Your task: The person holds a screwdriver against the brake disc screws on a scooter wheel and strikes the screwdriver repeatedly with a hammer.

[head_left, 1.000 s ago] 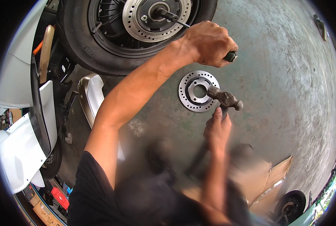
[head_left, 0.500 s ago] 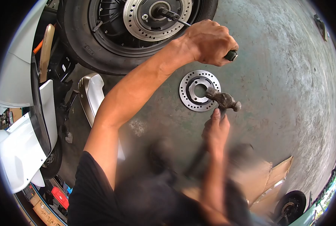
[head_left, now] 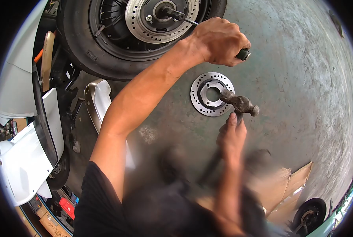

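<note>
My left hand (head_left: 223, 41) is closed round the dark handle of a screwdriver (head_left: 244, 54), whose butt end sticks out on the right. Its thin shaft points left toward the hub of a large wheel (head_left: 99, 59), where a drilled brake disc (head_left: 139, 27) surrounds the axle (head_left: 172, 14). The tip overlaps the axle end in this view. Lower down, my right hand (head_left: 232, 136) grips a ball-peen hammer (head_left: 241, 104) near its head, thumb along the handle. The hammer head partly covers a second brake disc (head_left: 198, 103) lying flat on the floor.
White and silver body panels (head_left: 26, 154) stand on the left, with a silver curved part (head_left: 95, 98) on the floor beside them. Flattened cardboard (head_left: 289, 189) and a small wheel (head_left: 309, 217) are at lower right. A red item (head_left: 67, 207) sits at lower left.
The view has shifted slightly. The hammer in my right hand appears a little farther right, and my left hand keeps its grip on the screwdriver.
</note>
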Demonstrator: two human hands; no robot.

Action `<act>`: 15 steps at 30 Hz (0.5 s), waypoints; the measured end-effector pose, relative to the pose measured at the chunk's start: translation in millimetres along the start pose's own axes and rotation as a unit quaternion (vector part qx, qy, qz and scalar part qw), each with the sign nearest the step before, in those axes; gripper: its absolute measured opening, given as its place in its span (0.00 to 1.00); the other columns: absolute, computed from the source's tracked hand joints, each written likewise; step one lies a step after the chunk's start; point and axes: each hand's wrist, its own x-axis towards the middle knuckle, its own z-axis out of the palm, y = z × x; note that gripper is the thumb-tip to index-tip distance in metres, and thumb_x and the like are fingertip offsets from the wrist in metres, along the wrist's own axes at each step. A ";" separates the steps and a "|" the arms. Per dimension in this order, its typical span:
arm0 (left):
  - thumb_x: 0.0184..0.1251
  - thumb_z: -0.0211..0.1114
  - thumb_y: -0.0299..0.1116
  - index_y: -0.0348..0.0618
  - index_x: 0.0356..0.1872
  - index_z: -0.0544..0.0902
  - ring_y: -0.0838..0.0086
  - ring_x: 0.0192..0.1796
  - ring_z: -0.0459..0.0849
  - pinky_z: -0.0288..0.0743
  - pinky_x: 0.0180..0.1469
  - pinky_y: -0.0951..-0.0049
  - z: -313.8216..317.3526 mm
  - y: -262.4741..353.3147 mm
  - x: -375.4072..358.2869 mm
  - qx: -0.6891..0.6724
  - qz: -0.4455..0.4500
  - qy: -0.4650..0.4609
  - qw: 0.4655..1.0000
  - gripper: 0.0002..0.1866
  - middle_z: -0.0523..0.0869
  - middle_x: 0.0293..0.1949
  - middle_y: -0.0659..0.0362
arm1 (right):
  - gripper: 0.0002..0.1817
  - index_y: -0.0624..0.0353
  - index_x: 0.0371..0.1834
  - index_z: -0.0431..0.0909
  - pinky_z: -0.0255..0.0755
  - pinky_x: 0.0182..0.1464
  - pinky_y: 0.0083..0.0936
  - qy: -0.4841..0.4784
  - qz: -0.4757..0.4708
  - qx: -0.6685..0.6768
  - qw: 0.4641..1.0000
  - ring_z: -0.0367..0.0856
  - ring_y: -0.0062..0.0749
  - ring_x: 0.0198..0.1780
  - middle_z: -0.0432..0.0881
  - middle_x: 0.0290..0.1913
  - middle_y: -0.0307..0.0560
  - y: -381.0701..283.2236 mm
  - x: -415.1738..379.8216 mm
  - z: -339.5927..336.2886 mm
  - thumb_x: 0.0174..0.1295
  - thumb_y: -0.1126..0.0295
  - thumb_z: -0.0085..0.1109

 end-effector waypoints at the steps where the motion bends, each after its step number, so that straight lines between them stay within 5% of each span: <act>1: 0.50 0.68 0.37 0.46 0.24 0.85 0.56 0.23 0.84 0.79 0.28 0.61 -0.7 0.4 0.4 0.003 -0.006 -0.007 1.000 0.07 0.83 0.18 0.54 | 0.21 0.55 0.35 0.66 0.52 0.15 0.17 0.000 -0.001 0.000 1.000 0.58 0.13 0.14 0.61 0.16 0.28 -0.8 0.4 -0.1 0.72 0.48 0.54; 15: 0.50 0.69 0.37 0.46 0.24 0.85 0.57 0.23 0.83 0.78 0.28 0.61 0.0 -1.0 -1.6 0.000 0.003 0.006 1.000 0.07 0.82 0.17 0.54 | 0.22 0.54 0.35 0.64 0.53 0.14 0.17 0.004 -0.024 0.028 0.999 0.58 0.14 0.14 0.62 0.17 0.30 -22.0 3.0 2.5 0.72 0.47 0.53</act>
